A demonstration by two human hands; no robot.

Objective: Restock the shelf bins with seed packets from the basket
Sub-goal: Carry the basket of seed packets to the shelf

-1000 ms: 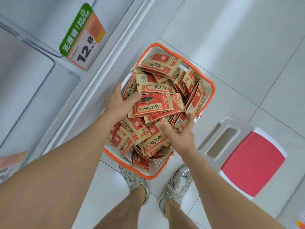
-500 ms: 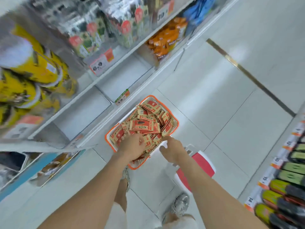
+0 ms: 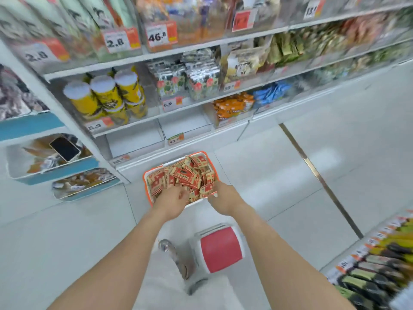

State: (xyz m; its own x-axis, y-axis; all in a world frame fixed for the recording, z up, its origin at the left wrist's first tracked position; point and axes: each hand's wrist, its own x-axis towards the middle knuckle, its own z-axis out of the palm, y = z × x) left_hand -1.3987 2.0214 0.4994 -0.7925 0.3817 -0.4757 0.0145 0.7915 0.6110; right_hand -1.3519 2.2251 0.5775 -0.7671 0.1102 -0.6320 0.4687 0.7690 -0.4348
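Partly buried: left hand (image 3: 172,199) fingers among seed packets (image 3: 183,177); right hand (image 3: 224,198) grip unclear.

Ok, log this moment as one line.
phase: picking | left hand: on seed packets in basket | right hand: at basket's near rim | shelf bins: not yet restocked

Basket (image 3: 144,175), stool (image 3: 220,249) on floor (image 3: 290,175)

Left hand (image 3: 172,201) gripping seed packets (image 3: 185,175), orange basket (image 3: 156,168)
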